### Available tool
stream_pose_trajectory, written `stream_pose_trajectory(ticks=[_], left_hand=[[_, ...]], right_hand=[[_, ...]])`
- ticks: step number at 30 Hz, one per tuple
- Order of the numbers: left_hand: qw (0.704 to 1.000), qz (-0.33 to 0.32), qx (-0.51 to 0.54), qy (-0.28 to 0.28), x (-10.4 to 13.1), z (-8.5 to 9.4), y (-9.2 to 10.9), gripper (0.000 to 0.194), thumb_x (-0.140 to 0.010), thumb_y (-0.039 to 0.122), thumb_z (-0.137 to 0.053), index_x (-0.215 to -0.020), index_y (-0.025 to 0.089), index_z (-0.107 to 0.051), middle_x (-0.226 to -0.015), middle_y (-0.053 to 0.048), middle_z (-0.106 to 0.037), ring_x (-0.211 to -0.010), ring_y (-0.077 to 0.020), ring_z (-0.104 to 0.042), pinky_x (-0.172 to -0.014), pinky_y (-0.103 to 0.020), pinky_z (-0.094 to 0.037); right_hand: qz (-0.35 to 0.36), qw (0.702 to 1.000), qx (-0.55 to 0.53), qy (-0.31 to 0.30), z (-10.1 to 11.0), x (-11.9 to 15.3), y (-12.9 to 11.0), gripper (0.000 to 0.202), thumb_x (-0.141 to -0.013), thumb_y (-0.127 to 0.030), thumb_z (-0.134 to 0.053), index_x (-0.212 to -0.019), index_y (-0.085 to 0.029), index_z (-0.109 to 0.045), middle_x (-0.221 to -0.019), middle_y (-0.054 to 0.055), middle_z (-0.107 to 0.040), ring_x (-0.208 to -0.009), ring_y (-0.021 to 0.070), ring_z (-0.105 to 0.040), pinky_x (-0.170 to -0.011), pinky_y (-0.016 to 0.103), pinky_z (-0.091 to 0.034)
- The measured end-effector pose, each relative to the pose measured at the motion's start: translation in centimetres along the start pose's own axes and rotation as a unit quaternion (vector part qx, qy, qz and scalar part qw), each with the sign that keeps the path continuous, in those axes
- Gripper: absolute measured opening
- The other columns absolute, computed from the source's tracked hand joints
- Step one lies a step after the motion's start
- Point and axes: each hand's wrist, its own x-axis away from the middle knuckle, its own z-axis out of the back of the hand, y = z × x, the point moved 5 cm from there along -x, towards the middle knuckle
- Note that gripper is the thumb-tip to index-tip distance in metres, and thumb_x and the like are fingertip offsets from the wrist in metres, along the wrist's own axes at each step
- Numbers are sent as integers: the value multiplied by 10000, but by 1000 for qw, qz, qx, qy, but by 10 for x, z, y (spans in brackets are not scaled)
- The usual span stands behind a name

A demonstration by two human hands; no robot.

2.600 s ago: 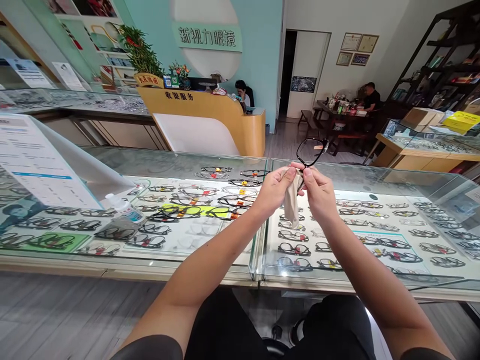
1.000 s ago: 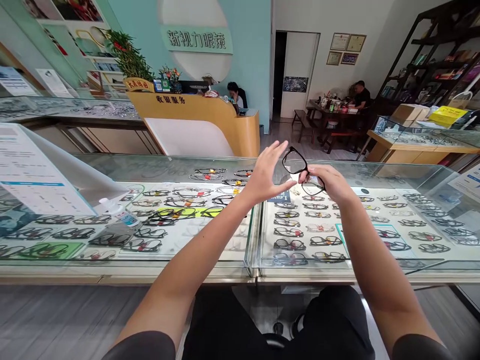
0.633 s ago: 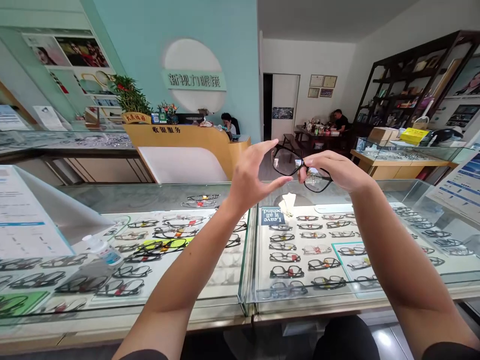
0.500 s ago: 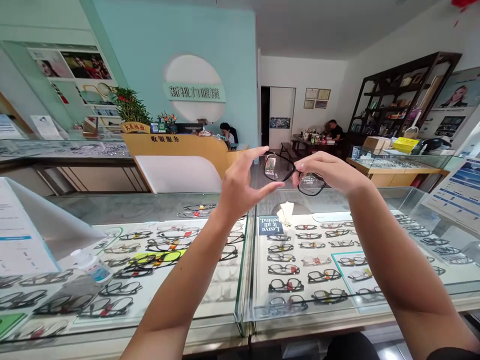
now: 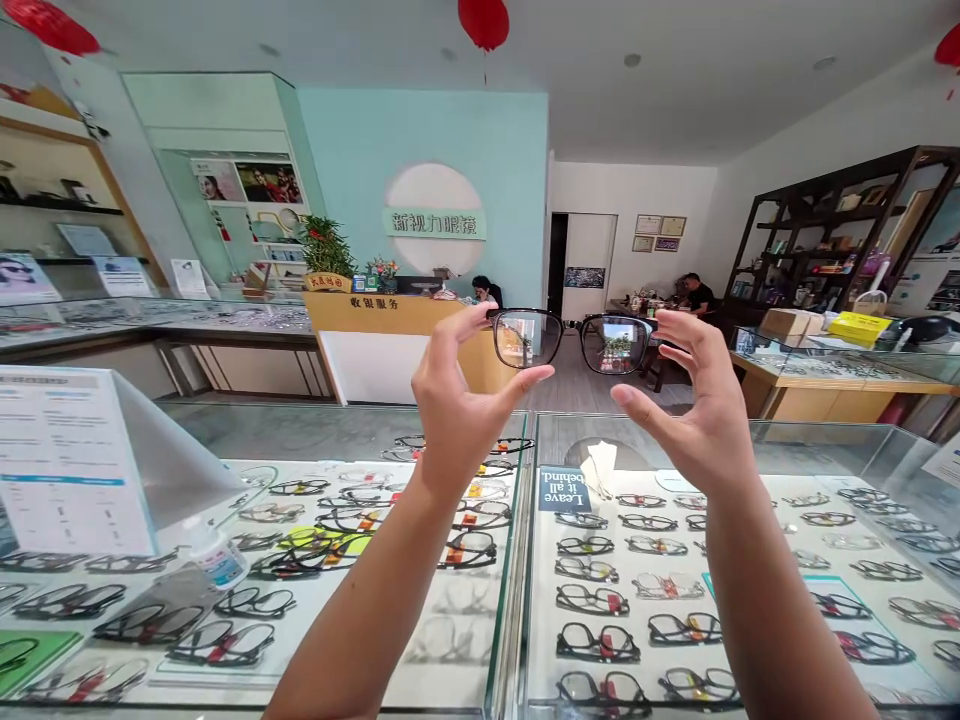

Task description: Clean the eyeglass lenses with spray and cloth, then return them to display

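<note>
The head view looks forward across the nearby glass counter [image 5: 523, 560].

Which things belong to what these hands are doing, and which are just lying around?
Part of it:
black-rimmed glasses, held up
left hand and right hand, at either end of them
pale cloth, held earlier, now put down

Just around:
displayed glasses
printed sign
dark blue card
leafy plant
</note>
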Motion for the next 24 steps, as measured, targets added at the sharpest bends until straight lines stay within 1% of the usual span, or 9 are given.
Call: stream_pose_trajectory(ticks=[2,5,10,14,19,24], left_hand=[[1000,3,0,10,2,-1,0,819,-781,718,-878,-1381,221,-628,-1345,-131,-731,-1286,-299,-718,-1133,-468,-599],[1000,7,8,15,7,-5,0,811,-758,705,-899,-1361,227,-642,-1302,-120,-737,-1240,-291,-731,-1110,-460,-611],[1000,27,-4,-4,13,-15,-4,794,-756,710,-898,-1341,230,-656,-1266,-112,-736,-1165,-283,-748,-1075,-450,-620],[999,39,8,-22,15,-20,-12,792,-764,710,-894,-1339,218,-662,-1265,-114,-747,-1167,-276,-749,-1065,-432,-616],[997,40,28,-66,15,-25,-22,775,-807,744,-839,-1365,237,-659,-1308,-113,-758,-1197,-272,-750,-1065,-439,-622],[997,32,15,-70,16,-25,-25,754,-828,750,-816,-1373,253,-664,-1318,-108,-758,-1184,-272,-755,-1057,-450,-628]], right_hand=[[14,1000,9,23,-2,2,2,702,-914,-538,-831,-1530,-362,-543,-1512,96,-602,-1380,336,-608,-1141,547,-531],[29,999,24,32,-2,1,5,660,-919,-529,-826,-1509,-374,-574,-1447,95,-632,-1292,338,-646,-1083,550,-561],[16,998,61,30,-1,2,13,588,-945,-523,-800,-1473,-354,-605,-1362,97,-666,-1185,316,-680,-1040,529,-571],[4,997,76,18,-3,1,19,602,-948,-541,-791,-1482,-338,-599,-1353,103,-680,-1195,317,-687,-1049,525,-569],[-23,996,90,1,-2,0,23,580,-948,-564,-775,-1453,-328,-615,-1358,96,-699,-1234,329,-692,-1055,540,-582],[-37,994,98,-13,-2,0,24,572,-939,-551,-785,-1434,-314,-624,-1361,103,-714,-1238,331,-703,-1064,549,-582]])
